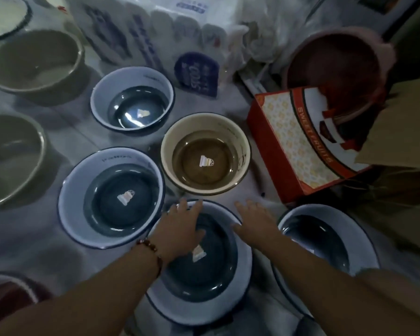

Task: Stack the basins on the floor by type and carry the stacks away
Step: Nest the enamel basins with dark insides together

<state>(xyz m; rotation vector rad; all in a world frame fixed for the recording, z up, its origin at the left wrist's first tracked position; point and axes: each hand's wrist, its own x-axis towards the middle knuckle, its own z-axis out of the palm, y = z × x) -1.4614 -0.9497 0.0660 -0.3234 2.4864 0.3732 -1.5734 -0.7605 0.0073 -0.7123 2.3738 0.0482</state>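
Observation:
Several enamel basins stand on the floor. Blue-and-white ones: a near middle basin [230, 282], one at left [73, 197], one further back [102, 93], one at right [364, 251]. A cream basin with a brown bottom [238, 134] stands in the centre. My left hand [180, 229] hovers over the near middle basin with fingers spread towards its far rim. My right hand [255, 219] reaches with straight fingers over that basin's right rim. Neither hand grips anything.
Grey-green basins [34, 66] [7, 161] stand at left, a red basin [0, 294] at bottom left, a pink-red basin [332, 69] at back right. A red fruit carton [291, 141] lies right of centre. Plastic-wrapped packs [150, 32] stand behind.

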